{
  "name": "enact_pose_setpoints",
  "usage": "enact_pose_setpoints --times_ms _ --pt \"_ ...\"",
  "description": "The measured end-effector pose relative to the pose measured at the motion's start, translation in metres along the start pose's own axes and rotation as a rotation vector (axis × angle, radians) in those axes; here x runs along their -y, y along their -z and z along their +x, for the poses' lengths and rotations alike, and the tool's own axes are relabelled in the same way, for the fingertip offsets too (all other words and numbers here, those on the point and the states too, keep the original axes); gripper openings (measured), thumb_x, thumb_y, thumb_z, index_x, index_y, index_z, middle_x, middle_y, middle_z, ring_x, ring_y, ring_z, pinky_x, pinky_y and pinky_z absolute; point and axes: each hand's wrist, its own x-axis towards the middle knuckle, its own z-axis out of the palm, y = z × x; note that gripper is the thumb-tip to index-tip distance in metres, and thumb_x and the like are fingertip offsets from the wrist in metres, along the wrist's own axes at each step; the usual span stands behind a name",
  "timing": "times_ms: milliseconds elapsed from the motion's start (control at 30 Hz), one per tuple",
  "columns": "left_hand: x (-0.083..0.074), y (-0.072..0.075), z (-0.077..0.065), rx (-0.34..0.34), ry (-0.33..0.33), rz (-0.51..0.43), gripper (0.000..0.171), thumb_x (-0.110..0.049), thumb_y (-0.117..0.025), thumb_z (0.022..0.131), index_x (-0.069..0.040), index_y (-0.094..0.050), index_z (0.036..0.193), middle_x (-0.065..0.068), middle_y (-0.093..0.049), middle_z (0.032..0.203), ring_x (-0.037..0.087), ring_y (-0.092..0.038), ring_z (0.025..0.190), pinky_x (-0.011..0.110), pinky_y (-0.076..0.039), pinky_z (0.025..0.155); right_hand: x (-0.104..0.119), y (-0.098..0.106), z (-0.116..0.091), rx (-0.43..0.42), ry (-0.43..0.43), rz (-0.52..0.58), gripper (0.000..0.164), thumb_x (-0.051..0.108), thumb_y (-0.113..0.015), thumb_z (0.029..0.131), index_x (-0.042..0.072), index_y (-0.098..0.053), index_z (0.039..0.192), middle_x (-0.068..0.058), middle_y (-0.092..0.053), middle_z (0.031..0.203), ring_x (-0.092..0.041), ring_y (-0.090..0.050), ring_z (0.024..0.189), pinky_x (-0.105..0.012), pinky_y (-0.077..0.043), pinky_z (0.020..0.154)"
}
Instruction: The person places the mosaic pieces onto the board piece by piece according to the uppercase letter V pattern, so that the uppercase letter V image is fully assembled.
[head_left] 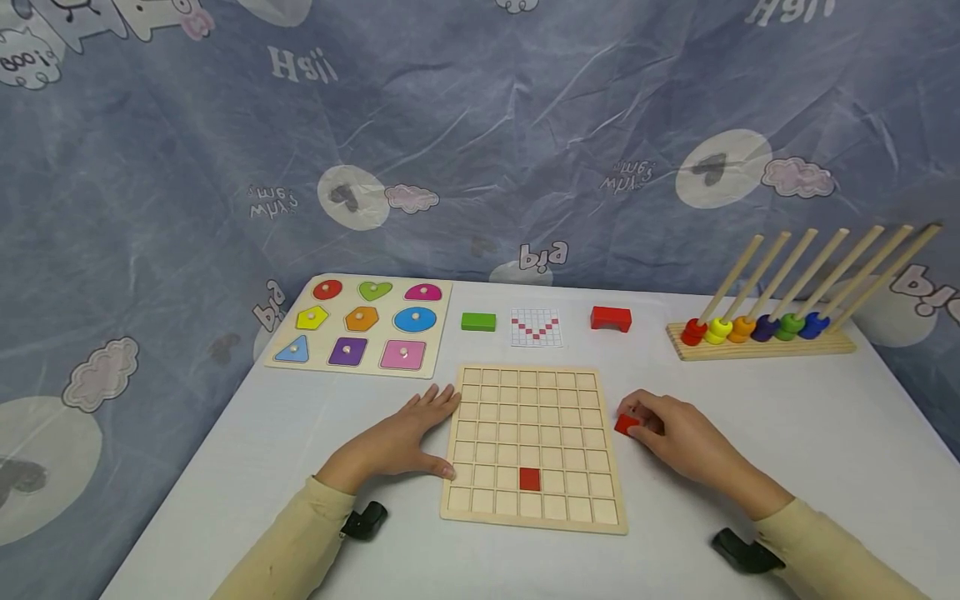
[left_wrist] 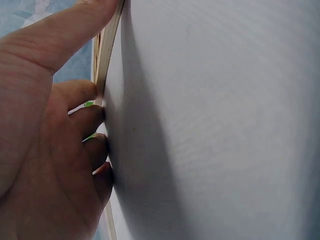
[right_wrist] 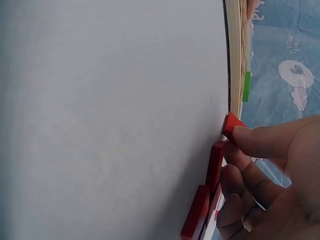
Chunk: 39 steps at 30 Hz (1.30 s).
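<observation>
A wooden grid board point(head_left: 534, 525) lies on the white table, with one red square tile point(head_left: 529, 479) in a cell of its second row from the near edge. My left hand point(head_left: 405, 437) is spread along the board's left side, thumb and fingertips touching its edge. To the right of the board, my right hand point(head_left: 678, 433) pinches a small red tile point(head_left: 625, 425) between thumb and fingers. In the right wrist view, the thumb presses on that tile point(right_wrist: 232, 126), and more red pieces point(right_wrist: 196, 212) sit on the table beside the curled fingers.
Behind the board lie a green block point(head_left: 478, 322), a gridded pattern card point(head_left: 536, 327) with red squares in a V, and a red block point(head_left: 611, 318). A shape puzzle point(head_left: 348, 363) is at the back left. A bead rack point(head_left: 765, 353) with slanting pegs stands at the back right.
</observation>
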Motion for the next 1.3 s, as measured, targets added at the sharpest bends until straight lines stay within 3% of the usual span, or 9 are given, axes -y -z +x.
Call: enact_pose_setpoints --times_ms 467,767,1033,1300 --pt "-0.001 0.001 -0.001 0.001 -0.002 -0.009 0.111 -0.051 -0.087 0.075 -0.015 -0.028 0.162 0.003 -0.018 0.169 0.027 -0.007 0.157 0.046 -0.010 0.127 0.007 0.004 -0.002 -0.036 0.032 0.174 0.026 0.005 -0.072 0.094 0.020 -0.072 0.115 0.005 -0.065 0.086 -0.011 -0.054 0.070 -0.023 -0.049 0.058" --pt "-0.001 -0.001 -0.001 -0.001 0.002 -0.007 0.111 -0.051 -0.087 0.075 -0.015 -0.028 0.162 0.002 -0.018 0.169 0.026 -0.006 0.157 0.046 -0.009 0.127 0.022 -0.003 -0.001 -0.021 0.042 0.194 0.022 0.011 -0.076 0.092 0.024 -0.074 0.110 0.011 -0.065 0.088 -0.010 -0.055 0.077 -0.022 -0.046 0.064" --pt "0.001 -0.001 0.000 0.000 0.001 0.002 0.111 -0.051 -0.087 0.075 -0.015 -0.028 0.162 0.002 -0.018 0.169 0.026 -0.007 0.157 0.046 -0.010 0.127 0.036 -0.009 0.003 -0.020 0.104 0.218 0.021 0.010 -0.077 0.090 0.023 -0.074 0.107 0.015 -0.065 0.084 -0.006 -0.057 0.078 -0.022 -0.048 0.065" --pt "0.001 -0.001 0.000 0.003 0.002 0.007 0.111 -0.052 -0.087 0.075 -0.015 -0.028 0.162 0.002 -0.018 0.169 0.026 -0.006 0.157 0.045 -0.009 0.127 0.052 -0.020 0.009 0.039 0.093 0.263 0.021 0.013 -0.077 0.092 0.027 -0.074 0.107 0.015 -0.066 0.086 -0.008 -0.059 0.078 -0.022 -0.051 0.067"
